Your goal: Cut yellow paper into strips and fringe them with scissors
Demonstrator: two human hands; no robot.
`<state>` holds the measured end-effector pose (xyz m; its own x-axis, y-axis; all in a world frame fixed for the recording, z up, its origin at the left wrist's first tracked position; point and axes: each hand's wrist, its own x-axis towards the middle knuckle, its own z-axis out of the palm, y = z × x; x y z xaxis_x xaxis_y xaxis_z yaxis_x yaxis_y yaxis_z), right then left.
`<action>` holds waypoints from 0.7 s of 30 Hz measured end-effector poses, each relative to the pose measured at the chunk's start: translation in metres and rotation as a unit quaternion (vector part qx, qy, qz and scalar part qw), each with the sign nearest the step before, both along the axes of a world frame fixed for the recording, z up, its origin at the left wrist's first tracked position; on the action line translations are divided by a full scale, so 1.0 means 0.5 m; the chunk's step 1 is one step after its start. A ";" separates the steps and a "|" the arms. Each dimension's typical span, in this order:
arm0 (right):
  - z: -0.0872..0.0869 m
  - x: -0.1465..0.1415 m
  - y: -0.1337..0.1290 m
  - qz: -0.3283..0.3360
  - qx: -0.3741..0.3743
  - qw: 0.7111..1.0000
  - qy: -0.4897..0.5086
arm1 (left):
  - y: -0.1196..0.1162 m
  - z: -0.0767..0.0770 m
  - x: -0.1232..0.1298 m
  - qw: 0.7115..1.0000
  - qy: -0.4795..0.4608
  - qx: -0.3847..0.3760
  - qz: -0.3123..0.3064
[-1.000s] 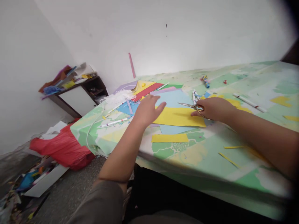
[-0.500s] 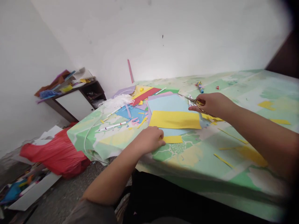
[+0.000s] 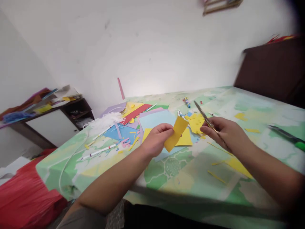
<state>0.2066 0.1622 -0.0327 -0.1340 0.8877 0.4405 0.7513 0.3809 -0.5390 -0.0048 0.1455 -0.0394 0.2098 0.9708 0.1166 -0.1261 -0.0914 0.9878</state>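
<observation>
Between the thumb and fingers of my left hand (image 3: 157, 140) is a small yellow paper strip (image 3: 175, 134), raised above the table and tilted. My right hand (image 3: 225, 132) is closed around a pair of scissors (image 3: 205, 116), whose blades point up and to the left, apart from the strip. Below my left hand lies a larger yellow sheet (image 3: 186, 139), partly covered by the hand and the strip. It rests on light blue paper (image 3: 157, 117). Yellow scraps (image 3: 195, 123) lie just left of the scissors.
White string (image 3: 108, 121), red paper (image 3: 138, 114), blue paper (image 3: 111, 132) and markers (image 3: 100, 151) spread over the table's left part. A green-handled cutter (image 3: 287, 135) lies at the right. A low cabinet (image 3: 52, 127) and red bag (image 3: 30, 190) stand left of the table.
My left hand has lifted the small yellow strip off the table. My right hand has turned the scissors more upright. The view has shifted, showing more of the right side.
</observation>
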 end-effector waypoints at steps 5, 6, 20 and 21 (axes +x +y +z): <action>-0.014 -0.030 -0.018 0.016 -0.034 0.996 0.083 | 0.016 -0.017 0.069 0.971 -0.222 -0.081 0.022; -0.019 -0.037 -0.016 0.019 -0.037 0.996 0.073 | 0.016 -0.017 0.077 0.970 -0.229 -0.083 0.025; -0.047 -0.052 -0.015 0.009 -0.025 0.998 -0.049 | 0.011 -0.021 0.104 0.980 -0.183 -0.074 0.015; -0.048 -0.052 -0.014 0.008 -0.026 0.998 -0.055 | 0.012 -0.023 0.103 0.982 -0.175 -0.068 0.015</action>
